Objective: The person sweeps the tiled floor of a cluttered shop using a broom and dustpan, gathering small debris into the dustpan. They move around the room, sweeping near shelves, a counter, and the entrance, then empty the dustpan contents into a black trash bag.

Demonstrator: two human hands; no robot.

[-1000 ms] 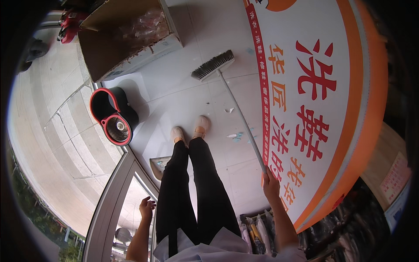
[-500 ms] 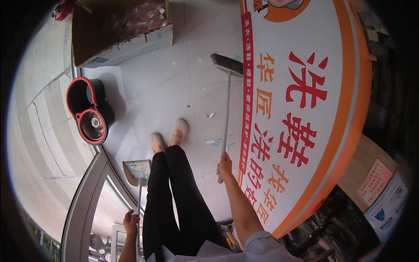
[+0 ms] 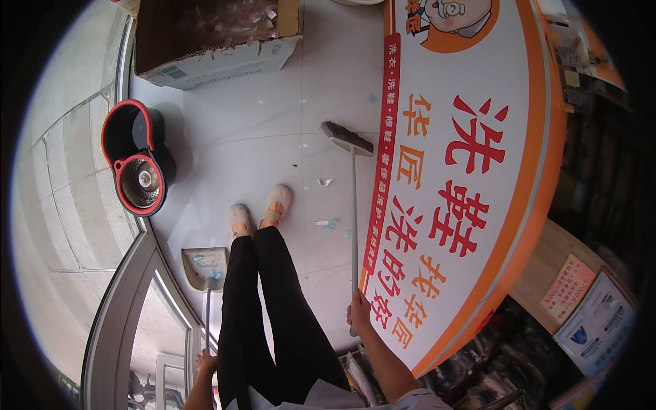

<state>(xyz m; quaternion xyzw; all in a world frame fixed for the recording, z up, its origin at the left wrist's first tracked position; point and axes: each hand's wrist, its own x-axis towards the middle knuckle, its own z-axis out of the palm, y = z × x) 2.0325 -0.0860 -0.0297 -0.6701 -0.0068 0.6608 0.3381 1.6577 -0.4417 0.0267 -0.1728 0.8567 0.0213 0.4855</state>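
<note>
My right hand [image 3: 359, 311] is closed round the upper end of a long grey broom [image 3: 354, 205]. The broom's bristled head lies at the far end, close to the counter's base. My left hand [image 3: 206, 363] grips the handle of a long-handled dustpan [image 3: 193, 274], which stands on the floor left of my legs. Some light-blue scraps lie in the pan. On the floor between my feet and the broom handle are blue scraps [image 3: 331, 225] and a white scrap [image 3: 324, 182]. Another blue scrap [image 3: 372, 98] lies beyond the broom head.
A black and red mop bucket [image 3: 164, 164] stands at the left, by the glass door frame [image 3: 123, 301]. Beyond it is a cardboard box [image 3: 225, 72] with clear plastic inside. A white and orange counter front [image 3: 437, 205] bounds the right side.
The broom head has come nearer, away from the counter, and turned. My right hand has moved back toward me. My left hand is lower, and the dustpan sits slightly farther left.
</note>
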